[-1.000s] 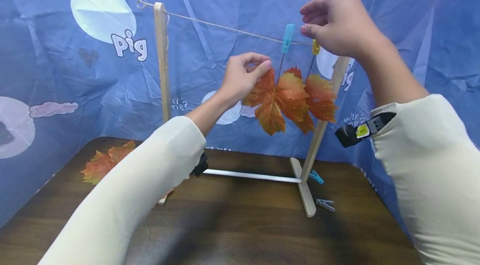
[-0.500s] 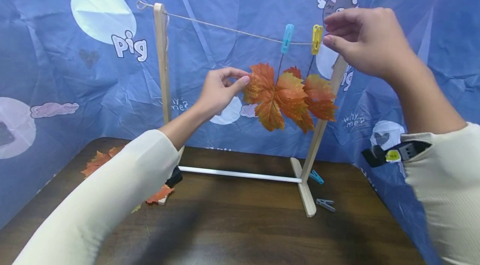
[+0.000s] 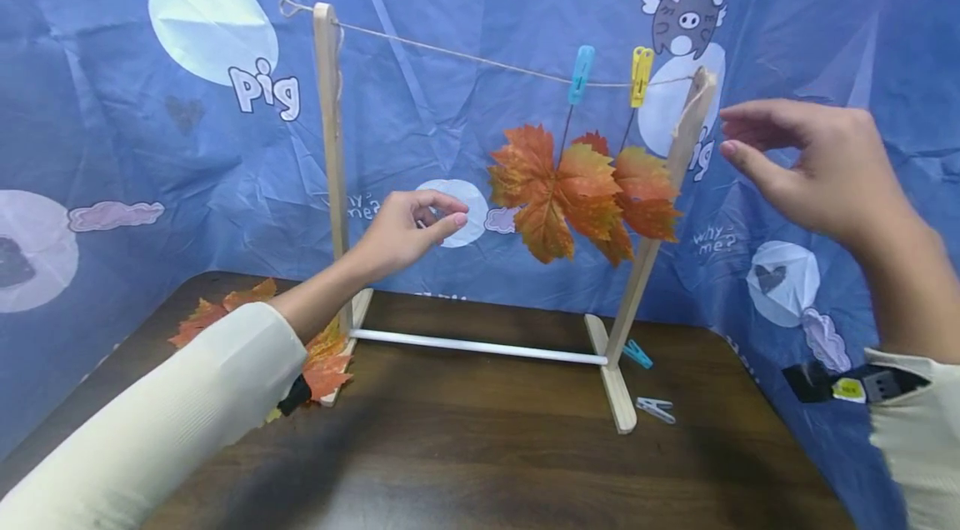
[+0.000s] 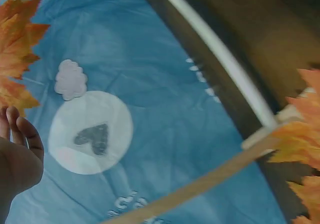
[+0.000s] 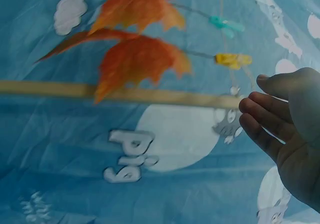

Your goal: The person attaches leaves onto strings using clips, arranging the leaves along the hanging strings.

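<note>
"While the left hand [image 3: 408, 232] hovers left of the front leaf [image 3: 551, 192], what's its grip up to?"

"Loosely curved, narrow gap between thumb and fingers, holding nothing; the right hand [image 3: 821, 163] is pretty much the same, out past the right post [image 3: 684, 130] of the wooden stand."

"And the leaves?"

"Front one dangles by its stem from a blue clothespin [image 3: 581, 76] on the string [image 3: 480, 59]; the rear leaf [image 3: 647, 188] hangs off a yellow clothespin [image 3: 641, 78] just right of it, overlapping from the head cam; more orange leaves [image 3: 327, 372] lie toward the tabletop's [image 3: 480, 463] left end, partly behind the left sleeve [image 3: 180, 405]; another blue peg [image 3: 636, 352] and a grey peg [image 3: 648, 404] sit near that post's foot."
</note>
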### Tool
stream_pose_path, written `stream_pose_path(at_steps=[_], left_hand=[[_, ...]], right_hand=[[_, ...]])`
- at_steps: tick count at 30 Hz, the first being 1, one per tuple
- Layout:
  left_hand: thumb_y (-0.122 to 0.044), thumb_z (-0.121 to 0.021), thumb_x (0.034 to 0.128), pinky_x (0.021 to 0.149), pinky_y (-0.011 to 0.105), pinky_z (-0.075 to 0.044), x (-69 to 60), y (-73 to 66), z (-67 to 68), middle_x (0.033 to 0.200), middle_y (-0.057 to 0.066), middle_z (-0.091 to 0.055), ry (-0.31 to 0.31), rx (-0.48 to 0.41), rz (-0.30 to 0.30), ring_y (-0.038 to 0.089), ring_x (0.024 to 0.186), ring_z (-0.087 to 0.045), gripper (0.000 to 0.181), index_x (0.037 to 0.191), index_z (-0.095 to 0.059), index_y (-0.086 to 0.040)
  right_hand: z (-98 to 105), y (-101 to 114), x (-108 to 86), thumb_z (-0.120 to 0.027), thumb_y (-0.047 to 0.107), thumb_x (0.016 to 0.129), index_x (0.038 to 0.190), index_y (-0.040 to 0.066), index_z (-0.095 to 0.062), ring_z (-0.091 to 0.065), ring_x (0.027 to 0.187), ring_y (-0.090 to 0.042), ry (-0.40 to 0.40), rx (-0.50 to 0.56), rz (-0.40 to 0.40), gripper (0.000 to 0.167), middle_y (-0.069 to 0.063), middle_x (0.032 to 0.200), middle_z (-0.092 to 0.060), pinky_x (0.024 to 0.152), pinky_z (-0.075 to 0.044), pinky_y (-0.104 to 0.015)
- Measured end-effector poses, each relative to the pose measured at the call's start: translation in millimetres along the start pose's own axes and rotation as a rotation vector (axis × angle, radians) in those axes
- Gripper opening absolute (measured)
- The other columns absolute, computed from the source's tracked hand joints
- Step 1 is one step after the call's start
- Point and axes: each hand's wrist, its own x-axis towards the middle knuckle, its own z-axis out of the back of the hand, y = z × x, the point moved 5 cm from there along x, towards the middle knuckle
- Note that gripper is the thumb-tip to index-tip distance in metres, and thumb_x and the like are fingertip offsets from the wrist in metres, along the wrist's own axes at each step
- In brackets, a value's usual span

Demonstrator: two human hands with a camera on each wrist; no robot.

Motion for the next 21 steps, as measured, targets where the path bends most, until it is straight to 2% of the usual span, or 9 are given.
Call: stream_pose_path(at_steps=[5, 9, 11, 13, 15, 16, 18, 19, 21], left_hand=[[-0.022, -0.073, 0.0976, 0.046, 0.026, -0.036, -21.6, 20.7, 4.9, 0.08, 0.004, -0.072, 0.039, 0.034, 0.023, 0.01, 0.054, -0.049, 0.018, 0.11, -0.078, -0.01], [-0.022, -0.073, 0.0977, 0.047, 0.027, -0.036, -39.0, 38.1, 11.0, 0.072, 0.0, -0.067, 0.069, 0.071, 0.042, 0.011, 0.053, -0.046, 0.017, 0.11, -0.078, -0.011], [-0.024, -0.072, 0.0982, 0.047, 0.028, -0.036, -47.9, 46.4, 14.7, 0.071, 0.0, -0.065, 0.084, 0.083, 0.076, 0.012, 0.054, -0.046, 0.018, 0.111, -0.078, -0.012], [-0.026, -0.071, 0.0989, 0.048, 0.028, -0.036, -56.5, 54.0, 18.6, 0.072, 0.001, -0.065, 0.101, 0.087, 0.107, 0.013, 0.056, -0.046, 0.019, 0.112, -0.077, -0.014], [-0.026, -0.071, 0.0993, 0.049, 0.028, -0.037, -64.5, 60.9, 22.5, 0.073, 0.002, -0.066, 0.115, 0.088, 0.128, 0.015, 0.057, -0.047, 0.02, 0.113, -0.077, -0.013], [-0.026, -0.071, 0.0992, 0.05, 0.028, -0.037, -68.3, 63.9, 24.3, 0.075, 0.002, -0.068, 0.122, 0.092, 0.131, 0.015, 0.058, -0.048, 0.019, 0.113, -0.077, -0.014], [-0.025, -0.071, 0.0989, 0.051, 0.028, -0.038, -75.8, 70.8, 27.2, 0.08, 0.002, -0.07, 0.14, 0.099, 0.129, 0.015, 0.06, -0.05, 0.019, 0.113, -0.077, -0.012], [-0.024, -0.072, 0.0987, 0.051, 0.028, -0.039, -79.6, 74.2, 28.5, 0.081, 0.001, -0.07, 0.151, 0.104, 0.127, 0.014, 0.061, -0.051, 0.018, 0.112, -0.077, -0.012], [-0.023, -0.072, 0.0983, 0.052, 0.028, -0.042, -88.0, 81.3, 30.8, 0.085, 0.0, -0.071, 0.179, 0.115, 0.117, 0.013, 0.061, -0.053, 0.018, 0.11, -0.077, -0.011]], right_hand=[[-11.4, -17.5, -23.6, -0.07, 0.015, 0.099, 0.128, -0.001, -0.068, -0.068, 0.1, -0.045, 0.036, -0.009, -0.041, 0.033, -0.025, 0.113, -0.072, 0.076, -0.029, 0.0], [-24.3, -32.6, -41.5, -0.071, 0.013, 0.098, 0.126, -0.002, -0.068, -0.069, 0.096, -0.043, 0.055, 0.004, -0.058, 0.032, -0.024, 0.111, -0.072, 0.074, -0.028, 0.001], [-33.9, -39.8, -50.7, -0.072, 0.012, 0.097, 0.125, -0.001, -0.069, -0.07, 0.093, -0.041, 0.069, 0.003, -0.058, 0.031, -0.023, 0.108, -0.073, 0.072, -0.031, -0.001], [-45.1, -47.5, -60.7, -0.072, 0.011, 0.096, 0.124, -0.001, -0.069, -0.07, 0.09, -0.04, 0.096, 0.009, -0.053, 0.03, -0.022, 0.105, -0.074, 0.071, -0.043, -0.008], [-57.6, -55.3, -70.5, -0.072, 0.009, 0.096, 0.123, -0.002, -0.069, -0.07, 0.088, -0.04, 0.129, 0.023, -0.045, 0.028, -0.022, 0.103, -0.074, 0.069, -0.056, -0.025], [-64.2, -58.8, -75.3, -0.072, 0.008, 0.096, 0.121, -0.002, -0.07, -0.071, 0.087, -0.038, 0.143, 0.028, -0.032, 0.028, -0.021, 0.102, -0.074, 0.067, -0.058, -0.035], [-77.5, -65.0, -84.1, -0.073, 0.005, 0.094, 0.118, -0.002, -0.071, -0.072, 0.083, -0.036, 0.161, 0.047, 0.002, 0.026, -0.019, 0.098, -0.075, 0.066, -0.059, -0.045], [-84.3, -67.7, -88.2, -0.074, 0.003, 0.092, 0.117, -0.003, -0.071, -0.072, 0.081, -0.035, 0.167, 0.062, 0.022, 0.025, -0.018, 0.097, -0.075, 0.067, -0.059, -0.045], [-98.2, -72.1, -95.9, -0.077, -0.001, 0.088, 0.112, -0.002, -0.073, -0.073, 0.077, -0.029, 0.17, 0.08, 0.063, 0.025, -0.014, 0.093, -0.076, 0.064, -0.059, -0.036]])
